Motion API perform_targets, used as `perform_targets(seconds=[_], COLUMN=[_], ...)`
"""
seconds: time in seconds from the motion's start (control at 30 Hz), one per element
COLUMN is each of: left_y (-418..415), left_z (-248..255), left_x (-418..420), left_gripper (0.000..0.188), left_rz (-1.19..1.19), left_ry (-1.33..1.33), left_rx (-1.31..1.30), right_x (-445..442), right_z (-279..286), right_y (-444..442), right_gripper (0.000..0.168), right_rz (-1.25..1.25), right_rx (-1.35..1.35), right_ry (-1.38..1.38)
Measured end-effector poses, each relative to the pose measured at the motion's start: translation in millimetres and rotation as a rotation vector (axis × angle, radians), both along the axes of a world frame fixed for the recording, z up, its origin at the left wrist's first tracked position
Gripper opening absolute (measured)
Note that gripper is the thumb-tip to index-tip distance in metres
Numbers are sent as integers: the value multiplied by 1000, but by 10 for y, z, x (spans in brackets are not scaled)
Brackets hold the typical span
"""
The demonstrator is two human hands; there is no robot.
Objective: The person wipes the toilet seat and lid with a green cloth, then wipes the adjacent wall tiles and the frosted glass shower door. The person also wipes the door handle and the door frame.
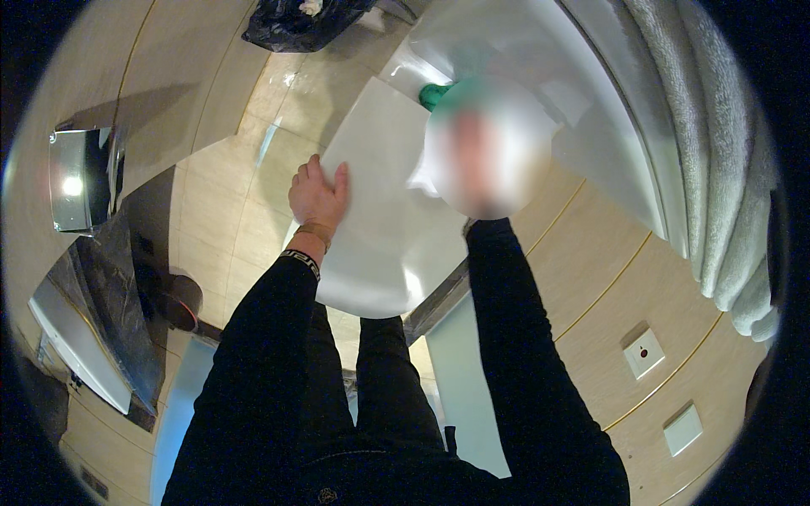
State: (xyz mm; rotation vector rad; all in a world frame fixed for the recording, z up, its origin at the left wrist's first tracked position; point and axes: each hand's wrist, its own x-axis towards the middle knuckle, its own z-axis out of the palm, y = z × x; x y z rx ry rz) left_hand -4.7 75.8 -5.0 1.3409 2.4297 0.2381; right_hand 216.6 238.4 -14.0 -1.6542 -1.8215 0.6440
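Note:
A white toilet lid [380, 240], lowered flat, lies before me with its rounded front edge towards my legs. On its left edge rests my left hand [318, 193], thumb apart from the fingers, holding nothing. My right hand [471, 158] reaches past the lid's right side, but a round blur hides its fingers and anything in them. A bit of white cloth or paper [425, 180] sticks out from the blur over the lid. Behind the lid, part of a green object [434, 97] shows at the blur's upper left; its kind is unclear.
A black plastic bag [304, 28] stands at the back on the tiled floor [218, 202]. Grey towels [715, 152] hang at the right. A chrome paper holder [82, 180] juts from the left wall. Wall plates [644, 353] sit at lower right.

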Motion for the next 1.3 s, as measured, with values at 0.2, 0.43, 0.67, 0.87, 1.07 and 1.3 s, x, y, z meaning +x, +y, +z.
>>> perform_targets(seconds=[0.2,0.43,0.67,0.87,1.07,1.3], left_y=[-7,10,-40,40,-36,-24], left_z=[0,-38,-47,28,-46,-23], left_x=[12,0,-42,-5,-21,5], left_gripper=[63,63,62,58,59,58], left_rz=[6,4,12,-3,-5,-14], left_ry=[-54,-31,17,-50,12,-14], left_rx=[3,-6,21,-25,60,46], right_x=[1779,1631,-856,-1214,-913,-1280], right_z=[-206,-59,158,265,344,249], right_y=[-311,-20,322,731,147,-148], right_gripper=[14,7,31,34,34,51], right_rz=[-512,-791,-177,18,217,565], right_rx=[-348,-418,-252,-327,-113,110], right_ry=[184,808,34,547,87,-282])
